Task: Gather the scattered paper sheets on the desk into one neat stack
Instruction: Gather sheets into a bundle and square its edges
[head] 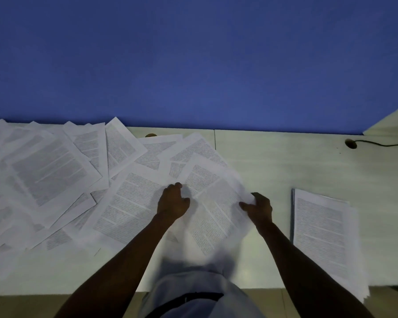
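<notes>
Down on the pale desk [285,161], printed paper sheets [46,171] lie scattered and overlapping across its left half, reaching from the far edge by the blue partition [193,60] toward the near edge. At the right end of that spread, one printed sheet [216,207] sits between the two hands, tilted and blurred along its near part. The right hand [260,208] grips the sheet's right edge, thumb on top and fingers curled round the paper. The left hand [173,200] lies on the sheet's left edge with its fingers bent downward onto the paper; whether it pinches the sheet or merely presses on it cannot be told from this view. Both forearms reach in from the near side, and the sheet lies just in front of the person's body. Well to the right of the right hand, apart from the scatter, a squared stack [324,237] of printed pages rests near the desk's near edge. Farther away on the right, a dark cable [381,144] runs from a round hole [350,143] in the desk.
</notes>
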The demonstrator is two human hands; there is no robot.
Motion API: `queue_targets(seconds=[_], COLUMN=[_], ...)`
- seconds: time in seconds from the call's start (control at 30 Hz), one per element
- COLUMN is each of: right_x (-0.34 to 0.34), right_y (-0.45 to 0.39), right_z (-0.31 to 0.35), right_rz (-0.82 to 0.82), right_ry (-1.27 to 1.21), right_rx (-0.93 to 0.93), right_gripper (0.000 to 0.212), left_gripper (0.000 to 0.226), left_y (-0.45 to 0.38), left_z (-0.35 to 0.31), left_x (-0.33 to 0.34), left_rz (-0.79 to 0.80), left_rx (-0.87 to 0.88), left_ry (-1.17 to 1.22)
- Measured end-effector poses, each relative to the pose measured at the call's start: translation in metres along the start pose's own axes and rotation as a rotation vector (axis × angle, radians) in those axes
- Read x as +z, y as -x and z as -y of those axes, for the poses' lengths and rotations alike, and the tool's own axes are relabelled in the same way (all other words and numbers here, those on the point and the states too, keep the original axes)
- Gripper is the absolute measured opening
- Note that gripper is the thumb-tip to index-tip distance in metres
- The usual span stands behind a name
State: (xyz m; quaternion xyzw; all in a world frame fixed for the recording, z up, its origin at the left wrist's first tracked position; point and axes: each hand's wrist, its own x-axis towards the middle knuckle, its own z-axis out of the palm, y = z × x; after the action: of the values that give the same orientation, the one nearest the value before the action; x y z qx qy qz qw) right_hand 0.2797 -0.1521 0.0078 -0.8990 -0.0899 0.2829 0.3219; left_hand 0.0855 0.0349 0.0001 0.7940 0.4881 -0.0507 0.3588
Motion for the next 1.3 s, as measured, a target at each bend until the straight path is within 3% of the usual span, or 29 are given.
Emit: queue_targets(seconds=[0.1, 0.2, 0.27, 0.33, 0.4, 0.53, 0.73, 0.87, 0.93, 1.0, 1.1, 1.2, 1.3], right_x=[0.003, 0.008, 0.014, 0.021, 0.030, 0.056, 0.063, 0.060, 0.060, 0.063, 0.063, 0.063, 0.069], right_y=[-0.006, -0.011, -0.011, -0.006, 0.001, 0.005, 0.000, 0.009, 0.018, 0.025, 0.031, 0.034, 0.040], right_z=[0.012, 0.031, 0.035, 0.032, 0.032, 0.047, 0.063, 0.067, 0.065, 0.058, 0.050, 0.048, 0.046], right_rz=[0.025, 0.014, -0.053, -0.091, 0.003, 0.077, 0.032, -0.058, -0.158, -0.210, -0.237, -0.208, -0.189], right_ry=[0.027, -0.088, -0.130, -0.062, -0.034, -0.082, 0.064, -0.021, 0.004, 0.020, -0.005, -0.107, -0.185], right_rx=[-0.109, -0.119, -0.032, 0.158, 0.315, 0.345, 0.291, 0.320, 0.321, 0.272, 0.219, 0.217, 0.235], right_gripper=[0.038, 0.067, 0.091, 0.101, 0.098, 0.095, 0.085, 0.090, 0.081, 0.067, 0.055, 0.059, 0.064], left_gripper=[0.079, 0.099, 0.108, 0.114, 0.118, 0.119, 0.110, 0.088, 0.067, 0.057, 0.084, 0.115, 0.140], left_y=[-0.007, -0.010, -0.010, -0.013, -0.018, -0.032, -0.046, -0.051, -0.054, -0.054, -0.045, -0.031, -0.020], left_z=[-0.016, -0.027, -0.032, -0.033, -0.033, -0.029, -0.025, -0.018, -0.011, 0.001, 0.032, 0.069, 0.087], left_x=[0.006, 0.013, 0.016, 0.019, 0.020, 0.017, 0.007, 0.004, -0.001, -0.013, -0.030, -0.042, -0.051], left_rz=[0.149, 0.091, 0.009, -0.050, -0.073, -0.097, -0.095, -0.111, -0.154, -0.299, -0.383, -0.300, -0.185], left_rx=[0.022, -0.035, -0.112, -0.172, -0.183, -0.174, -0.153, -0.045, -0.028, -0.085, -0.349, -0.574, -0.653], left_ry=[0.046, -0.265, -0.385, -0.391, -0.381, -0.352, -0.365, -0.375, -0.169, -0.038, -0.123, -0.093, -0.142])
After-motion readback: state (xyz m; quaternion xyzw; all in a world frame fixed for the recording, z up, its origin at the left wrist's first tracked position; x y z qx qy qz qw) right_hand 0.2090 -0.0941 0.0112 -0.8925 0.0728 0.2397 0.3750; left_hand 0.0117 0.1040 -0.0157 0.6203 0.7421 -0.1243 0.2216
